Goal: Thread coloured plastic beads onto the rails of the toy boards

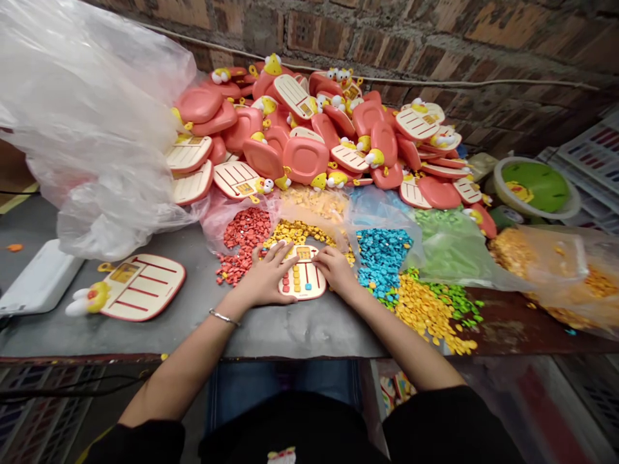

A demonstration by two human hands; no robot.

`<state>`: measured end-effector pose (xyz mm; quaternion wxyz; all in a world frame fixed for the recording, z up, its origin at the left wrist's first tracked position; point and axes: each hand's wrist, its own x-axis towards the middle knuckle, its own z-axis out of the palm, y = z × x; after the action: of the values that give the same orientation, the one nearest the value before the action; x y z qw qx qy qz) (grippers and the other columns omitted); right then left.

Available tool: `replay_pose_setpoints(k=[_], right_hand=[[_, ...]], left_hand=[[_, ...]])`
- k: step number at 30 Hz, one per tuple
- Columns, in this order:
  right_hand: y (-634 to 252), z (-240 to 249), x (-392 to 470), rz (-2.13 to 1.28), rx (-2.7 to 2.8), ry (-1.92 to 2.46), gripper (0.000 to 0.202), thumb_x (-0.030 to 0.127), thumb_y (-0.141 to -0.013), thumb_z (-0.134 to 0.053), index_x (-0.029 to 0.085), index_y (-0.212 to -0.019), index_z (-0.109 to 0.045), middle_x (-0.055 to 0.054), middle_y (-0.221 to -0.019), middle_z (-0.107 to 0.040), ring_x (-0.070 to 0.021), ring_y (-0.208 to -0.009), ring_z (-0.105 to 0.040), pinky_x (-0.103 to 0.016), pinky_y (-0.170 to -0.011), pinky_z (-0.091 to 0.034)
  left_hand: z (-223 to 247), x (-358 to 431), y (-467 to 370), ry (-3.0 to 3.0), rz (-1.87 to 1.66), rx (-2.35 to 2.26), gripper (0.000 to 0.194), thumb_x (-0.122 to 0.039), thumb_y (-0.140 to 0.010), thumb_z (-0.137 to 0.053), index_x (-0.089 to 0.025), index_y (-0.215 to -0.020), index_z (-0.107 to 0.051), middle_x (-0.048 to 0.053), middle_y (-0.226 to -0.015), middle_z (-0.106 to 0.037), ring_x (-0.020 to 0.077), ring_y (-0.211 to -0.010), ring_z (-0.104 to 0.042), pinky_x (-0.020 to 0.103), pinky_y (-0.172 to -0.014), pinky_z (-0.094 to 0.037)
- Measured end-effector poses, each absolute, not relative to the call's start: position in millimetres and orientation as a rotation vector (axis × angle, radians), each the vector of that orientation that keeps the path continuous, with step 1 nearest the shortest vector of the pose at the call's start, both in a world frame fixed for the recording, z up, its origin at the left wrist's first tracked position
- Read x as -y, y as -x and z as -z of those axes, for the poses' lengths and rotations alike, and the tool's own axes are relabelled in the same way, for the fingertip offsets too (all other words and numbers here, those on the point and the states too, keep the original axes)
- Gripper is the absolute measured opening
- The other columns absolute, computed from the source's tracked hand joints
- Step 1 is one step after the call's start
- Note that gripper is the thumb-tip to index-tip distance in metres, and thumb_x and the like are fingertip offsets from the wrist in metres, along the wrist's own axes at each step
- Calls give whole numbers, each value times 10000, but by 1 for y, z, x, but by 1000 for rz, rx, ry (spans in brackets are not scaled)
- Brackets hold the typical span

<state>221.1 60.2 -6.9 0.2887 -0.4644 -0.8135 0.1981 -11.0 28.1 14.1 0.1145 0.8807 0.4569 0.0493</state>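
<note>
Flat on the table in front of me lies a cream board with a red rim, slots and a small yellow panel near its top. Red and yellow pieces sit in rows on its left part, and one blue piece is on a slot further right. My left hand rests over the board's left side, fingers spread, thumb along the lower edge. My right hand is at the upper right edge, its fingertips pinched together over the slots. Whatever they hold is too small to make out.
Behind is a pile of red-backed boards. Loose red, blue, yellow and green pieces spill from plastic bags. Another board with a chick head lies left, near a white device. A round tub stands right.
</note>
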Motion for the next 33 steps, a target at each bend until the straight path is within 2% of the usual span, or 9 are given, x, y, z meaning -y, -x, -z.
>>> replay_pose_setpoints(k=[4,8,13,19,24,29,33], right_hand=[[-212,9,-48,-580,2129,1238,140,146,-883,-581,198,-854,-708,-52,-839,-650,-191,-823,-607,-312,-765,-483],[-206,8,-50,-638,2068,1238,158,135,-845,-614,187,-976,-686,-57,-894,-689,-195,-833,-625,-330,-790,-495],[-215,7,-55,-689,2031,1198,181,103,-805,-572,173,-927,-686,-73,-937,-679,-202,-874,-633,-338,-794,-508],[-215,6,-57,-717,1956,1250,299,90,-756,-570,162,-1026,-674,-66,-931,-647,-175,-783,-617,-299,-698,-516],[-213,9,-51,-617,1962,1323,219,80,-785,-574,173,-948,-687,-62,-872,-664,-193,-785,-615,-330,-742,-508],[-203,15,-50,-732,1830,1313,223,96,-790,-635,193,-987,-675,-56,-913,-704,-198,-808,-645,-327,-748,-512],[-196,15,-55,-670,1971,1219,187,85,-776,-650,196,-922,-683,-48,-894,-708,-210,-858,-624,-334,-786,-479]], left_hand=[[-13,-28,11,-2596,-133,-1336,937,-642,-685,-687,-257,-1485,-389,101,-1624,-161,394,-1459,-172,616,-1110,-60],[-14,-28,11,-2608,-134,-1342,928,-632,-685,-690,-270,-1484,-388,110,-1619,-183,388,-1460,-181,591,-1117,-73],[-14,-28,11,-2612,-128,-1333,920,-646,-698,-672,-249,-1481,-396,122,-1618,-177,390,-1460,-177,603,-1111,-74],[-15,-28,11,-2612,-121,-1336,917,-646,-703,-670,-237,-1478,-400,125,-1618,-179,386,-1461,-177,592,-1118,-76],[-13,-29,12,-2620,-113,-1337,919,-659,-704,-658,-240,-1479,-397,115,-1622,-162,377,-1465,-169,578,-1126,-69],[-12,-28,12,-2630,-109,-1345,922,-651,-703,-661,-221,-1477,-403,125,-1619,-165,377,-1467,-166,585,-1119,-76],[-14,-28,12,-2620,-95,-1351,961,-627,-697,-679,-263,-1515,-330,107,-1624,-149,373,-1468,-168,589,-1112,-74]])
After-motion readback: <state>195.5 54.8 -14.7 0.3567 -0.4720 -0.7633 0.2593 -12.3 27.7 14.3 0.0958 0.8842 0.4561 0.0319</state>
